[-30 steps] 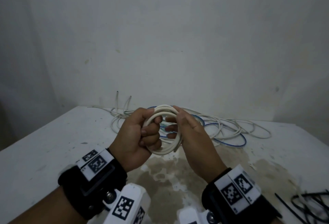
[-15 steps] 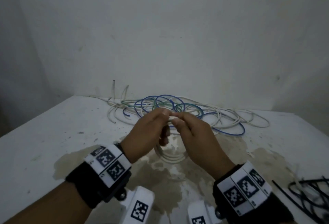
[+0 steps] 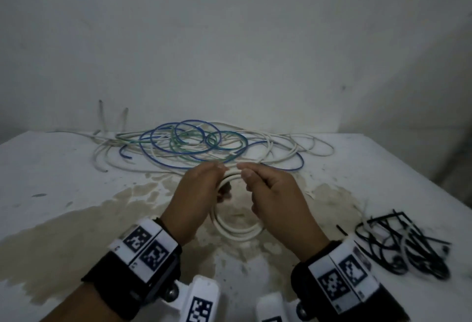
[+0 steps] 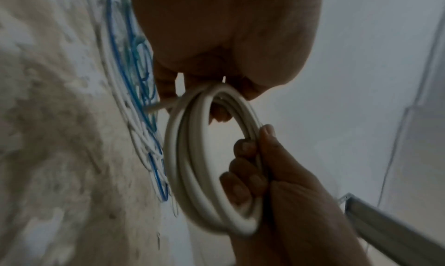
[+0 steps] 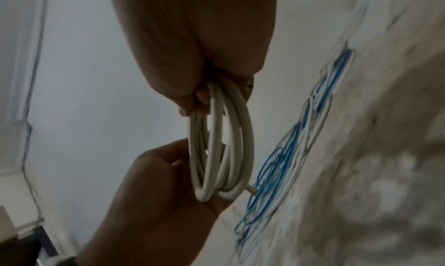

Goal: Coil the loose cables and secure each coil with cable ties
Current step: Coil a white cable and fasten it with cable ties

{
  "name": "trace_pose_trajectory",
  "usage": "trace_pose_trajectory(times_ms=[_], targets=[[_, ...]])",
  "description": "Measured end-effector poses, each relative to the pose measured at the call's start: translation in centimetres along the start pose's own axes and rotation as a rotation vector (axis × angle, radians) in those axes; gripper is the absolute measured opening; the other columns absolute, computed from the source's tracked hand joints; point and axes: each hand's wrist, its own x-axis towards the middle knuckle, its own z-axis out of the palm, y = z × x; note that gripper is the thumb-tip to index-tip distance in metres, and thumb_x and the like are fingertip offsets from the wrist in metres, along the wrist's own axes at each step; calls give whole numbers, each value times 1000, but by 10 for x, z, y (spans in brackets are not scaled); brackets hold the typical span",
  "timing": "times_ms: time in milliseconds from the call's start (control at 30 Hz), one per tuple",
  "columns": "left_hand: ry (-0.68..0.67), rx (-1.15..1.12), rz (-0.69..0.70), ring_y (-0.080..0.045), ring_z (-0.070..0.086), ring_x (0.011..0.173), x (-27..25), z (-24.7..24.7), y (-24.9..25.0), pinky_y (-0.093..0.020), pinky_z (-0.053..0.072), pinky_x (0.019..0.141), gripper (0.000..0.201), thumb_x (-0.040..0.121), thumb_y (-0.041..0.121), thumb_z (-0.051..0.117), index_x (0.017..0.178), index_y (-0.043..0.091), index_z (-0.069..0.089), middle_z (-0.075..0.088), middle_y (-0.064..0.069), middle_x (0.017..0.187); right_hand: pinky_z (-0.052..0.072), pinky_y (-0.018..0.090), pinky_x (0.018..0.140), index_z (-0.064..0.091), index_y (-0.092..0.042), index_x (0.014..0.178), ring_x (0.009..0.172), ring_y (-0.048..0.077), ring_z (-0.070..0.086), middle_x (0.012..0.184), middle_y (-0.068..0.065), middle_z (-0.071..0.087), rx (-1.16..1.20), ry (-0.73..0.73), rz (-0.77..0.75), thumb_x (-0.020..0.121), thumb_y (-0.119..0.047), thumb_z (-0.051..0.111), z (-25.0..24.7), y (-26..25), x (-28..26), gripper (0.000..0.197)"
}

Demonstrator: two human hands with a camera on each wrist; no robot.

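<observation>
A white cable coil (image 3: pixel 236 232) of several turns hangs upright between my hands, above the stained table (image 3: pixel 63 168). My left hand (image 3: pixel 219 176) grips the coil's top left, fingers curled round the strands. My right hand (image 3: pixel 245 177) grips the top right the same way. In the left wrist view the coil (image 4: pixel 192 175) is held by the left hand (image 4: pixel 216 93) above and the right hand (image 4: pixel 255 156) below. The right wrist view shows the coil (image 5: pixel 221 146) and a short cable end (image 5: pixel 251 190) sticking out. Black cable ties (image 3: pixel 403 245) lie at the right.
A tangle of loose blue, green and white cables (image 3: pixel 194 142) lies along the back of the table by the wall (image 3: pixel 229 53). A wide brown stain (image 3: pixel 76 232) covers the table's middle. The table's right edge (image 3: pixel 449 194) runs close behind the ties.
Both hands have come down towards the table with the coil. Their fingertips now pinch its top edge, so the coil hangs below them instead of standing up facing me.
</observation>
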Motion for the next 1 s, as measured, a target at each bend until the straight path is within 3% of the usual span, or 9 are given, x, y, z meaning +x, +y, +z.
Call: trace_pose_trajectory(times_ms=[67, 133, 267, 367, 467, 567, 667, 833, 1000], targets=[[-78, 6, -21, -21, 60, 67, 4, 10, 0, -37, 51, 66, 30, 99, 15, 41, 85, 11, 67, 65, -10, 77, 38, 4, 61, 70, -24, 107, 66, -15, 56, 66, -36, 58, -79, -33, -37, 95, -18, 53, -12, 1, -5, 22], [-168, -81, -37, -16, 53, 56, 3, 27, 0, -32, 48, 56, 28, 101, 17, 40, 91, 12, 65, 61, -8, 74, 38, 1, 68, 69, -24, 108, 76, -17, 56, 80, -32, 60, -141, -4, -79, 96, -14, 51, -23, 3, -8, 24], [-153, -168, -67, -11, 32, 46, 2, 61, -11, -22, 31, 43, 28, 100, 25, 42, 96, 10, 65, 46, 0, 63, 37, 1, 73, 67, -27, 103, 83, -16, 55, 88, -30, 59, -249, 120, -144, 97, -14, 49, -44, 17, -13, 23], [-199, -308, -172, -12, 31, 49, 1, 78, -19, -24, 32, 45, 24, 98, 27, 48, 91, 13, 66, 43, -1, 63, 38, 5, 69, 71, -17, 99, 81, -5, 57, 84, -17, 66, -378, 195, -171, 95, -23, 46, -59, 30, -15, 26], [-279, -306, -250, -13, 37, 50, 3, 86, -27, -27, 37, 49, 23, 99, 24, 46, 102, 13, 66, 50, -2, 69, 40, 9, 71, 72, -17, 96, 81, 2, 57, 86, -10, 68, -467, 157, -176, 94, -21, 47, -72, 39, -19, 25], [-328, -282, -274, -12, 37, 51, 3, 91, -32, -27, 37, 51, 29, 100, 20, 42, 109, 10, 67, 48, -1, 67, 35, 5, 62, 64, -18, 95, 69, -1, 51, 76, -15, 59, -499, 104, -54, 96, -22, 50, -79, 41, -22, 14], [-258, -269, -268, -10, 29, 48, -1, 99, -35, -22, 30, 45, 29, 100, 19, 41, 105, 10, 68, 37, 0, 64, 33, 14, 50, 51, -20, 81, 57, 3, 50, 59, -7, 50, -445, 66, 46, 95, -23, 52, -82, 40, -24, 14], [-210, -259, -252, -10, 25, 47, -6, 102, -45, -20, 29, 41, 26, 97, 24, 48, 103, 14, 72, 33, 5, 57, 42, 23, 61, 56, -16, 84, 76, 16, 59, 86, 5, 65, -402, -15, 214, 95, -28, 51, -83, 41, -21, 17], [-188, -291, -273, -8, 24, 44, -6, 99, -53, -18, 27, 38, 24, 97, 17, 49, 102, 8, 70, 31, 5, 52, 40, 19, 50, 53, -13, 89, 48, 5, 50, 77, 8, 65, -322, -82, 310, 98, -30, 47, -85, 38, -25, 20]])
